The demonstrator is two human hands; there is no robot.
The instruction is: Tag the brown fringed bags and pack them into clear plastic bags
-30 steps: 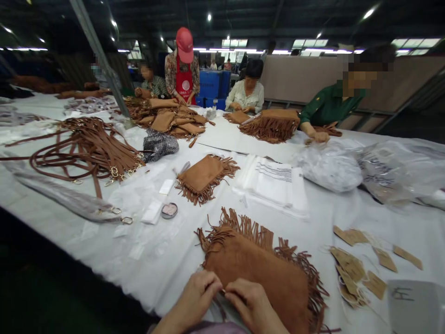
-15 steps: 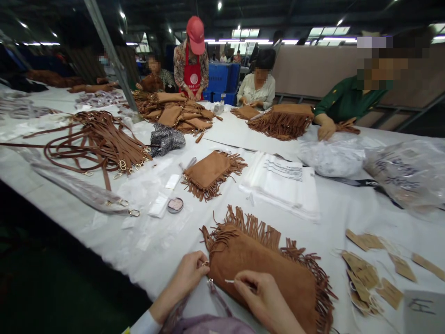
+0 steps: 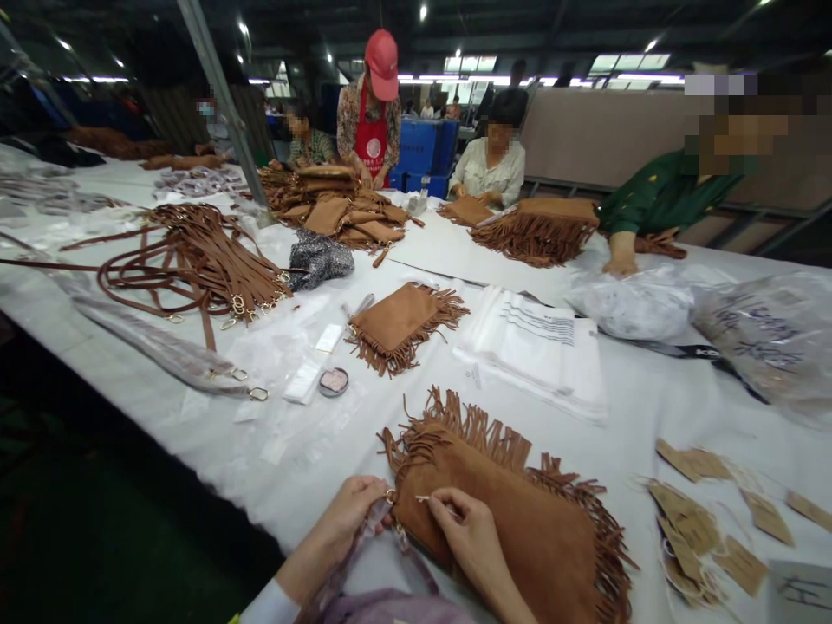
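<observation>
A brown suede bag with fringe along its edges lies flat in front of me. At its near left corner my left hand is closed on a plastic-wrapped strap, close to a gold metal ring. My right hand is over the bag's left part, thumb and finger pinched on a short thin white piece. That piece points left toward the ring; its kind is too small to make out. A wrapped strap end also hangs below the bag's corner.
A smaller fringed pouch, white printed bags and a round tin lie beyond. Brown straps are heaped left; cardboard tags with strings lie right. A metal post rises at left. Co-workers are across the table.
My right hand has moved up and left with the white piece, nearer the ring. My left hand now shows the wrapped strap in its fingers. The view has shifted slightly.
</observation>
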